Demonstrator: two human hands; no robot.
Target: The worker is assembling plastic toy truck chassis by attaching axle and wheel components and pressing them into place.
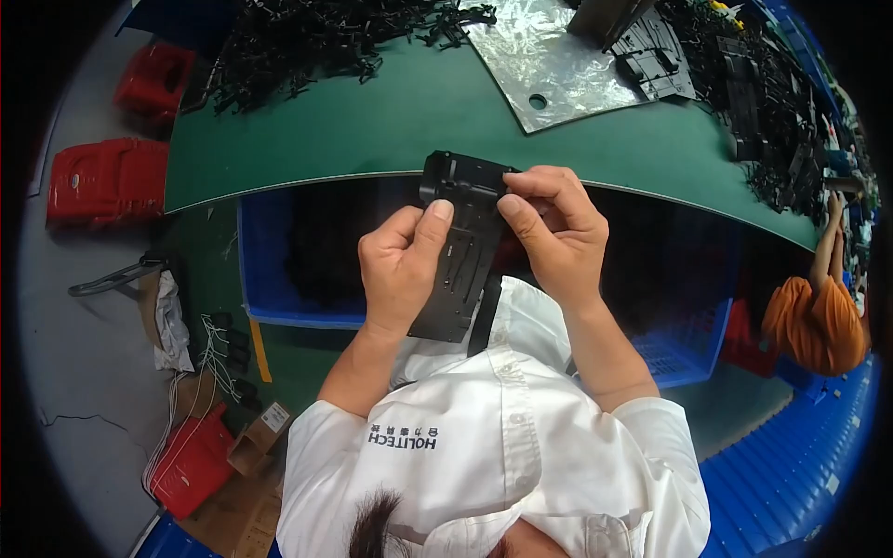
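Between my two hands, just off the table's near edge, is a long flat black plastic part (458,270) with a raised, moulded far end. My left hand (405,260) is closed on its left side, thumb lying on top near the raised end. At the far right corner, my right hand (560,223) pinches the part's edge between thumb and forefinger. Whether a smaller piece sits in that pinch is hidden by the fingertips. The near end of the part hangs over my lap.
The green table (372,130) bears a heap of small black parts (298,46), a silver sheet (530,84) and larger black parts (739,93). Blue crates (307,314) stand beneath. Red stools (112,184) are at left; a person in an orange sleeve (814,321) works at right.
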